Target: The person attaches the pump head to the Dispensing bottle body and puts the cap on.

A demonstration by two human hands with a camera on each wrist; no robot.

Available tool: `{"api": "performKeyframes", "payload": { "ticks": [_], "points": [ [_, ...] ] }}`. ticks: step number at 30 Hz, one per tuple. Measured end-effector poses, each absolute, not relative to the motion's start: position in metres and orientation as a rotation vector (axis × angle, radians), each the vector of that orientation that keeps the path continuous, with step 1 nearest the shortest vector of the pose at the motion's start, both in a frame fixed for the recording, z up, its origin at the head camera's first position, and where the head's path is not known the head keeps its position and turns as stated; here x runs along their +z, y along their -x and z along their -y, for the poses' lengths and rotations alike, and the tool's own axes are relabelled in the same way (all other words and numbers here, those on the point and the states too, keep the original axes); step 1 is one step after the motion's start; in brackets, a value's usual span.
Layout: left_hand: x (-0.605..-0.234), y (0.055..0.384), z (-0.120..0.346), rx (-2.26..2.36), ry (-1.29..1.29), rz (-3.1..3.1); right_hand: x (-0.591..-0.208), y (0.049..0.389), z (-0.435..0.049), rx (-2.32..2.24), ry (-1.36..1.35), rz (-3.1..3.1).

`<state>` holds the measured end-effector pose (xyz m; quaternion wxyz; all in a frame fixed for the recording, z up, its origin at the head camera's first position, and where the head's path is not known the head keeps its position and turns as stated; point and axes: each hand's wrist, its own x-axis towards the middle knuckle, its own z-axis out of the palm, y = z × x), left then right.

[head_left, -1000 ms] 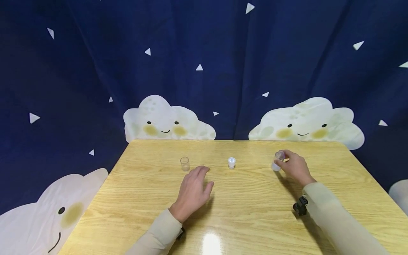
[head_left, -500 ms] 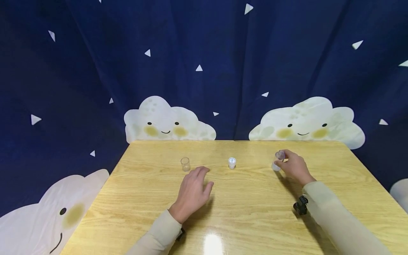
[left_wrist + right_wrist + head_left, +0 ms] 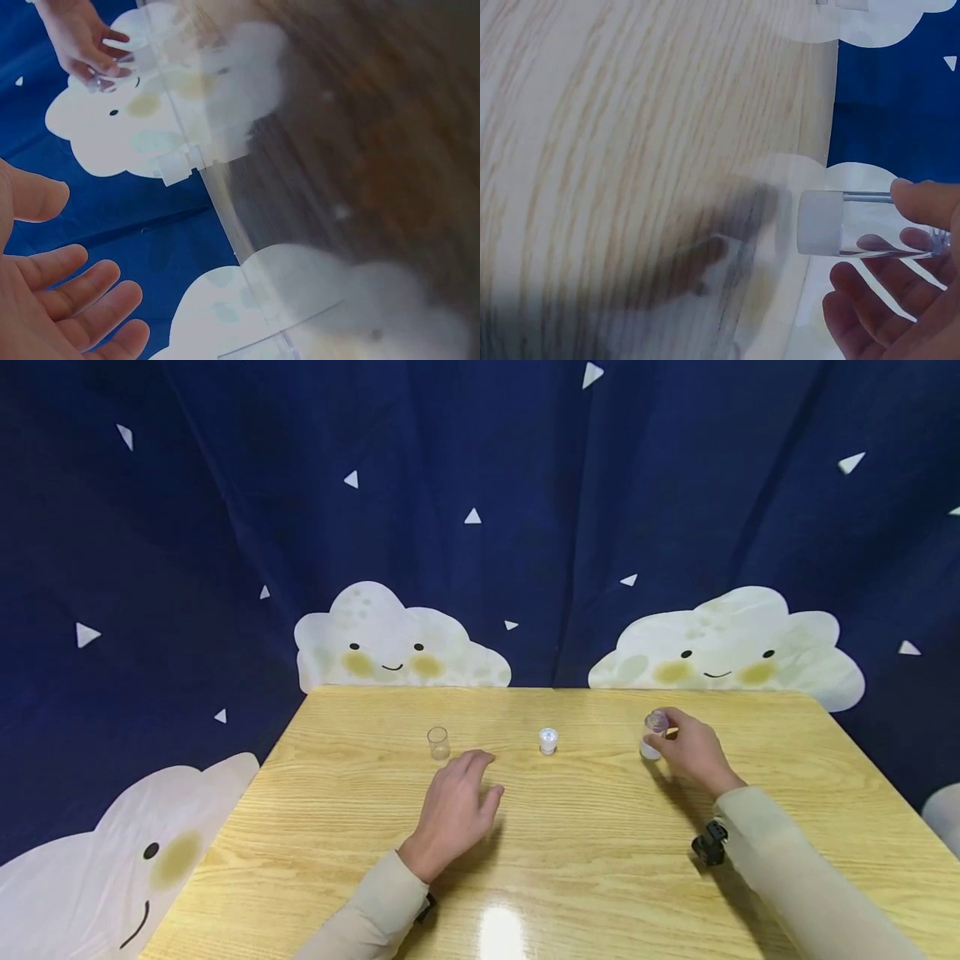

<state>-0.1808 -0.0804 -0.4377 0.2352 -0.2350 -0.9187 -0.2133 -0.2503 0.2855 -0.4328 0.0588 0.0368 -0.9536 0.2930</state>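
My right hand (image 3: pixel 693 752) pinches a small clear cylindrical container (image 3: pixel 866 225) between thumb and fingers, near the table's far right. Its lower end is frosted white and faces the tabletop; the clear end sits among the fingers, partly covered by them. Palm down over the middle left, my left hand (image 3: pixel 453 814) holds nothing, its fingers loosely spread. Just beyond its fingertips stands a clear, straight-sided cup (image 3: pixel 438 743). Between the two hands, further back, a small white cup-shaped piece (image 3: pixel 548 741) stands on the wood.
The light wooden table (image 3: pixel 592 860) ends at a far edge against a dark blue curtain (image 3: pixel 420 443) printed with clouds and white triangles. A black wrist camera (image 3: pixel 708 843) sits under the right sleeve, close over the table.
The container in my right hand stands slightly more upright than before. The head view has shifted a little; my left hand stays in place.
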Motion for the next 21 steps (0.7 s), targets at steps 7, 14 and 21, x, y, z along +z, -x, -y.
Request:
{"api": "performKeyframes", "payload": {
  "ticks": [7, 14, 21],
  "points": [
    [-0.438, 0.181, 0.082, -0.585, 0.650, 2.524, -0.431, 0.250, -0.282, 0.856, -0.204, 2.852],
    [-0.436, 0.181, 0.081, -0.579, 0.648, 2.534, -0.431, 0.249, -0.277, 0.709, -0.324, 2.836],
    [-0.437, 0.181, 0.081, -0.568, 0.624, 2.569, -0.434, 0.252, -0.269, 0.693, -0.522, 2.804]
  ]
}}
